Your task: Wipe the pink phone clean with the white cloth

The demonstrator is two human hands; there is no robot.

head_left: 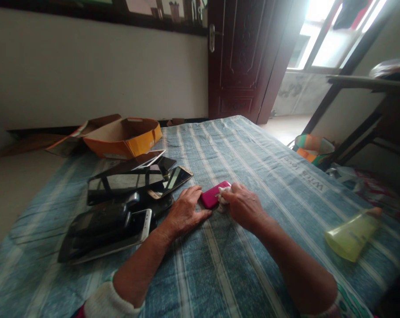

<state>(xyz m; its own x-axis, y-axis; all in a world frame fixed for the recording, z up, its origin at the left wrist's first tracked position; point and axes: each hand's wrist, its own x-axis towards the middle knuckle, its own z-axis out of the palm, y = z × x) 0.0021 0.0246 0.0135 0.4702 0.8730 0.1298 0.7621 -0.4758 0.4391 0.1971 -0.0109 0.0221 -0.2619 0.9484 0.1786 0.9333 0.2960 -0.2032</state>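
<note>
A glossy pink mobile phone [213, 195] lies flat on the striped blue bedspread between my hands. My left hand [185, 207] rests at its left end, thumb at the near corner and fingers at the far one, steadying it. Pinched in my right hand [244, 205] is a crumpled white cloth [224, 194], pressed on the right part of the phone. Left of my left hand lies a gold-edged smartphone [175, 181]. A white-framed phone [142, 225] sits nearer me, partly beneath black devices [100, 221].
An open orange cardboard box [127, 137] stands at the far left, behind a large dark glossy panel [125, 183]. A translucent yellow container [350, 236] lies at the right of the bedspread [269, 168]. Beyond the far edge is a dark red door [239, 66].
</note>
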